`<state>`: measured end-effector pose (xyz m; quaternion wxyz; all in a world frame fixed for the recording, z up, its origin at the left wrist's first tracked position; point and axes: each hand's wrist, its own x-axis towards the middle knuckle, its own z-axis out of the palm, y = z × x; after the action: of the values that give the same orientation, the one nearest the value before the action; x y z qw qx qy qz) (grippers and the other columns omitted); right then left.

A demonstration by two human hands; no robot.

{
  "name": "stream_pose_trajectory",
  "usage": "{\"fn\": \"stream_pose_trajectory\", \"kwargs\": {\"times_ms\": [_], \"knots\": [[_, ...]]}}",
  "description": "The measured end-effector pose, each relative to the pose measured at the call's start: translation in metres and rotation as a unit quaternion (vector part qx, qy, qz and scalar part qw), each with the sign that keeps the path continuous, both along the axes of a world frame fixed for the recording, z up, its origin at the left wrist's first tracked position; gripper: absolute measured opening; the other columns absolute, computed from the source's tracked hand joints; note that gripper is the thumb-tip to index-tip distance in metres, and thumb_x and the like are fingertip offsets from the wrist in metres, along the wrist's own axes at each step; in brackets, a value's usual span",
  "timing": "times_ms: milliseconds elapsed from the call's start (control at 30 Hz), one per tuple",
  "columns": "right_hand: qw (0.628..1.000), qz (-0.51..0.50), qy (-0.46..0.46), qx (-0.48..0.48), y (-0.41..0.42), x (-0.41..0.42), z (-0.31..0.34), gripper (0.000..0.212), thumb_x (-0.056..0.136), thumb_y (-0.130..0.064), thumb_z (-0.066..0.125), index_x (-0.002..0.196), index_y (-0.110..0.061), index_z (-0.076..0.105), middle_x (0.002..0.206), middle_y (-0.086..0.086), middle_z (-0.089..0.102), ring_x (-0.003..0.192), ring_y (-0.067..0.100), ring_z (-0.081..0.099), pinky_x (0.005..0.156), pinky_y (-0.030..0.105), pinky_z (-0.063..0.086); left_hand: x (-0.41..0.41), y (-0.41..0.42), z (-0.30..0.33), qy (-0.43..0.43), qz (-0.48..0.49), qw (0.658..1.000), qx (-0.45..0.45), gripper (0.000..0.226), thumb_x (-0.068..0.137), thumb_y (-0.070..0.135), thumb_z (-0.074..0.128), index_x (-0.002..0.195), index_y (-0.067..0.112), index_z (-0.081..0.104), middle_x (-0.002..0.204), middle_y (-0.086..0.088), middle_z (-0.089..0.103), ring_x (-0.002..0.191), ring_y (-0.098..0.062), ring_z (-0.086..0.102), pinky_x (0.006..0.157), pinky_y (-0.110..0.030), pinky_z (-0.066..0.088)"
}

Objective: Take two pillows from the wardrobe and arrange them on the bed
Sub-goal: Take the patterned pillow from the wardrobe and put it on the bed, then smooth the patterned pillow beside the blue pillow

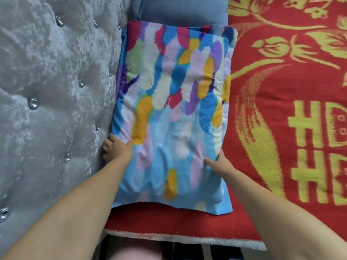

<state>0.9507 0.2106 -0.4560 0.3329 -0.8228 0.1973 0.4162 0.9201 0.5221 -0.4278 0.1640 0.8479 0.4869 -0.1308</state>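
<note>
A pillow with a bright feather print lies flat on the bed, its long side against the grey headboard. My left hand grips its left edge, fingers tucked between pillow and headboard. My right hand holds its right edge, thumb on top. A plain blue-grey pillow lies just beyond it, touching its far end, at the top of the view.
The tufted grey velvet headboard with shiny buttons fills the left side. A red bedspread with yellow flowers and characters covers the bed to the right. The bed's near edge runs along the bottom, with dark floor below.
</note>
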Motion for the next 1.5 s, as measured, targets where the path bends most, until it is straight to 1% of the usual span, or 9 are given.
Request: {"fn": "stream_pose_trajectory", "kwargs": {"times_ms": [133,300,467,700,867,1000,1233,1367,1500], "knots": [[0.987,0.120,-0.073,-0.080,0.014,0.029,0.044,0.070,0.092,-0.036,0.056,0.149,-0.016,0.022,0.146,0.019,0.035,0.131,0.040,0.040,0.106,0.045,0.038,0.021,-0.025,0.037,-0.014,-0.078,0.997,-0.018,0.071,0.087,0.032,0.060,0.148,0.017,0.027,0.154,-0.014,0.024,0.141,-0.032,0.024,0.114,-0.046,0.025],[0.932,0.246,-0.245,-0.107,0.029,0.065,0.128,0.061,0.095,-0.033,0.049,0.149,-0.020,0.023,0.152,0.011,0.028,0.133,0.035,0.037,0.100,0.049,0.040,0.053,-0.060,0.108,-0.093,-0.203,0.974,-0.022,0.052,0.088,0.025,0.054,0.138,0.017,0.041,0.143,-0.012,0.041,0.131,-0.032,0.040,0.107,-0.046,0.034],[0.889,0.282,-0.335,-0.134,0.021,0.089,0.208,0.058,0.094,-0.031,0.050,0.146,-0.024,0.026,0.155,0.009,0.025,0.138,0.032,0.031,0.102,0.049,0.038,0.084,-0.088,0.181,-0.142,-0.275,0.951,-0.011,0.052,0.093,0.031,0.051,0.141,0.016,0.039,0.145,-0.010,0.042,0.134,-0.029,0.039,0.111,-0.047,0.031],[0.840,0.303,-0.421,-0.160,-0.020,0.103,0.295,0.054,0.095,-0.031,0.049,0.145,-0.023,0.029,0.152,0.008,0.030,0.134,0.032,0.037,0.101,0.047,0.039,0.097,-0.135,0.259,-0.196,-0.312,0.929,0.030,0.046,0.094,0.036,0.049,0.135,0.015,0.047,0.137,-0.011,0.052,0.126,-0.030,0.047,0.105,-0.044,0.034],[0.817,0.312,-0.466,-0.133,-0.060,0.109,0.323,0.047,0.095,-0.026,0.045,0.141,-0.020,0.035,0.147,0.008,0.037,0.130,0.031,0.040,0.099,0.045,0.040,0.086,-0.177,0.282,-0.212,-0.288,0.932,0.060,0.047,0.095,0.036,0.048,0.137,0.017,0.046,0.138,-0.008,0.052,0.126,-0.028,0.048,0.106,-0.044,0.035],[0.798,0.372,-0.461,-0.108,-0.103,0.099,0.322,0.050,0.096,-0.029,0.045,0.144,-0.023,0.031,0.152,0.007,0.031,0.134,0.031,0.036,0.101,0.047,0.038,0.054,-0.224,0.277,-0.206,-0.216,0.952,0.060,0.044,0.094,0.035,0.049,0.134,0.017,0.048,0.137,-0.009,0.053,0.126,-0.029,0.048,0.106,-0.043,0.035],[0.760,0.457,-0.451,-0.106,-0.181,0.074,0.340,0.055,0.096,-0.033,0.043,0.148,-0.026,0.024,0.154,0.007,0.027,0.138,0.031,0.032,0.103,0.050,0.042,-0.038,-0.297,0.277,-0.188,-0.140,0.970,0.065,0.046,0.094,0.035,0.049,0.137,0.019,0.046,0.140,-0.005,0.051,0.128,-0.027,0.048,0.105,-0.041,0.036],[0.737,0.475,-0.472,-0.087,-0.188,0.051,0.362,0.052,0.097,-0.032,0.043,0.146,-0.024,0.027,0.153,0.007,0.029,0.137,0.031,0.032,0.102,0.048,0.039,-0.091,-0.307,0.304,-0.199,-0.089,0.971,0.093,0.041,0.093,0.034,0.049,0.132,0.018,0.050,0.134,-0.008,0.055,0.124,-0.029,0.050,0.104,-0.042,0.037],[0.703,0.509,-0.495,-0.048,-0.182,-0.006,0.371,0.050,0.098,-0.032,0.042,0.146,-0.023,0.028,0.152,0.008,0.030,0.135,0.033,0.034,0.097,0.049,0.044,-0.159,-0.326,0.323,-0.197,-0.056,0.969,0.137,0.042,0.092,0.034,0.049,0.132,0.021,0.050,0.133,-0.006,0.056,0.124,-0.028,0.050,0.104,-0.042,0.036]]}}
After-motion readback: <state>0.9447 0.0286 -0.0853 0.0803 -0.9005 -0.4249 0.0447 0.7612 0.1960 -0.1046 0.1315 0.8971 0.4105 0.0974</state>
